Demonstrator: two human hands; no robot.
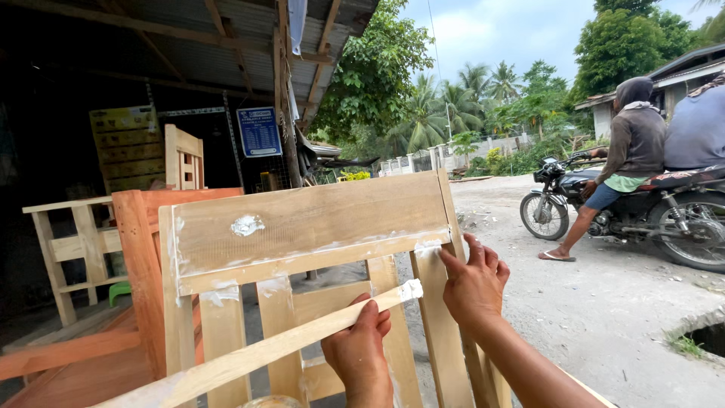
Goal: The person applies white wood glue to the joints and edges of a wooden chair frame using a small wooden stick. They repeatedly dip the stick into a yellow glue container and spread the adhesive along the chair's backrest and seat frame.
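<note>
- Our left hand (361,347) gripped a putty-tipped stick (294,342), angled up toward the chair back (302,227) to reach its joint.
- Our right hand (472,283) lay open, fingers pressing the slat (436,317), steadying the frame.
- Motorcycle (642,208) stood well apart.

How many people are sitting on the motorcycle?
2. The hooded rider sits in front, one foot on the ground; the passenger in a blue shirt sits behind on the motorcycle, partly cut off by the frame edge.

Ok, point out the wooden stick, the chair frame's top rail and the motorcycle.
wooden stick (302,340), head view, middle of its length, left of the left hand.
top rail (317,219), head view, centre of the broad board.
motorcycle (545,215), head view, its front wheel.
</note>
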